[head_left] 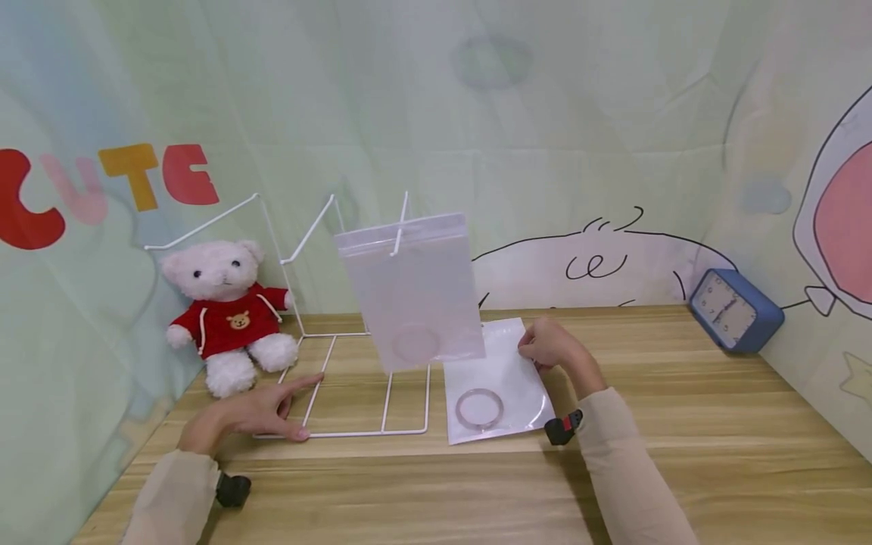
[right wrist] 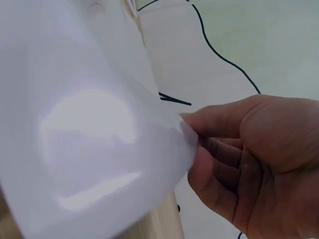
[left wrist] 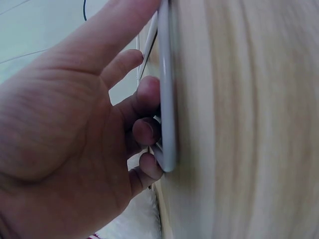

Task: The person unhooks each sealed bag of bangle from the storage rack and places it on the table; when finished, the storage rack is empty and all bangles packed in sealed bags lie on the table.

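A white wire rack (head_left: 341,434) stands on the wooden table, its upper prongs angled up. From its right prong hangs a zip bag (head_left: 415,295) with a round, ring-like shape faintly visible near its bottom. My left hand (head_left: 262,409) rests on the rack's base at the front left corner, fingers spread; in the left wrist view, fingertips touch the white wire (left wrist: 168,99). Right of the rack is a second flat white zip bag (head_left: 500,378) with a pinkish ring (head_left: 480,409) showing. My right hand (head_left: 555,348) pinches its right edge, which bends in the right wrist view.
A white teddy bear (head_left: 232,318) in a red top sits behind the rack's left side. On the far right stands a blue clock (head_left: 736,310). A printed cloth (head_left: 545,166) forms the backdrop behind the wooden table (head_left: 647,469).
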The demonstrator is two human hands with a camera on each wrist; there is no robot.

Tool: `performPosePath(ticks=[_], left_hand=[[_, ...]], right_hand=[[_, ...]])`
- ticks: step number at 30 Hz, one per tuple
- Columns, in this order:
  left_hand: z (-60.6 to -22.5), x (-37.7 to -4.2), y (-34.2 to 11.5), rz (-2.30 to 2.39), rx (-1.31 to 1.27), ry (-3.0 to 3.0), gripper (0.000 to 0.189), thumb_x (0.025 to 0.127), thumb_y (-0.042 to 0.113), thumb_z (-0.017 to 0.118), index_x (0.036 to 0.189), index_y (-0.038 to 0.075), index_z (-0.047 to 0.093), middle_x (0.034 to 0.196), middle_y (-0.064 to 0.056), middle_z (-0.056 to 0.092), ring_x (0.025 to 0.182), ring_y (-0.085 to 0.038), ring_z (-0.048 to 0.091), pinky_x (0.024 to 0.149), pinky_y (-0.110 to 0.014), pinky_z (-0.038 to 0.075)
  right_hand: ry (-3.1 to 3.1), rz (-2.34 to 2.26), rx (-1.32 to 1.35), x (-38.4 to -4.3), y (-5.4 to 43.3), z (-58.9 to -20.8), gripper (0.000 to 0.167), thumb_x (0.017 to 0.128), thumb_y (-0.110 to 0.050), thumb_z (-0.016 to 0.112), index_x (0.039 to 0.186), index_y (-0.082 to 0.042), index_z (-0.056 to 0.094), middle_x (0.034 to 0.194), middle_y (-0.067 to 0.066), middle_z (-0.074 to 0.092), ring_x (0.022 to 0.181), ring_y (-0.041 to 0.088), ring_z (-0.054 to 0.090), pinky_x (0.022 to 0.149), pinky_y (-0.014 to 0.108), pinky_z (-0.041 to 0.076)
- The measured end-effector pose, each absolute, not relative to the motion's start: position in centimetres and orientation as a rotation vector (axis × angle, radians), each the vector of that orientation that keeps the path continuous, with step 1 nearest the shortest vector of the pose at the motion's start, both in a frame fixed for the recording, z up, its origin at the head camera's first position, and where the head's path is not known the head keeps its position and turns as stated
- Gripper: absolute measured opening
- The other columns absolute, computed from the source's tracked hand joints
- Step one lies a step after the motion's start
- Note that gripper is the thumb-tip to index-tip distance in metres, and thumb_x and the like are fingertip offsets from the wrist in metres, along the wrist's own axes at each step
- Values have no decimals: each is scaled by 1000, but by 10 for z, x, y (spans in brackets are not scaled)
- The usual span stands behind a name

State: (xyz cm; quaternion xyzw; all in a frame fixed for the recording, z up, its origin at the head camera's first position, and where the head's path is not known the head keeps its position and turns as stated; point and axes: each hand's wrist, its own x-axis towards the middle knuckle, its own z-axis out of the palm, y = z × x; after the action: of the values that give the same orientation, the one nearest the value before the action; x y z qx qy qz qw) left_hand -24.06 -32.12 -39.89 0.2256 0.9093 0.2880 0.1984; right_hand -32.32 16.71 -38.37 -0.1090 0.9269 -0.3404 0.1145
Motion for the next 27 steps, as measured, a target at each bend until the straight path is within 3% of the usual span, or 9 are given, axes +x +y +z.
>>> performPosePath(ticks=[11, 18, 27], left_hand=[[-398, -240, -321, 801, 639, 2550, 95, 84, 32, 82, 156, 3, 27, 74, 1, 45, 68, -13, 43, 60, -27, 32], [-399, -240, -320, 820, 623, 2535, 95, 85, 31, 81, 157, 3, 25, 75, 0, 44, 69, -13, 43, 61, -27, 32], [-400, -240, -321, 810, 649, 2547, 94, 85, 30, 81, 156, 2, 26, 74, 2, 43, 67, -11, 42, 60, -26, 31]], right_hand=[[2615, -1047, -278, -319, 162, -383, 22, 95, -4, 59, 109, 10, 68, 74, 11, 64, 56, 14, 61, 55, 28, 54], [2555, -974, -282, -315, 171, -376, 30, 98, -12, 59, 123, 2, 63, 83, 11, 67, 61, 18, 65, 61, 31, 55], [2561, -941, -305, -309, 178, -361, 35, 99, -12, 56, 131, 0, 59, 83, 12, 71, 66, 22, 69, 66, 33, 55]])
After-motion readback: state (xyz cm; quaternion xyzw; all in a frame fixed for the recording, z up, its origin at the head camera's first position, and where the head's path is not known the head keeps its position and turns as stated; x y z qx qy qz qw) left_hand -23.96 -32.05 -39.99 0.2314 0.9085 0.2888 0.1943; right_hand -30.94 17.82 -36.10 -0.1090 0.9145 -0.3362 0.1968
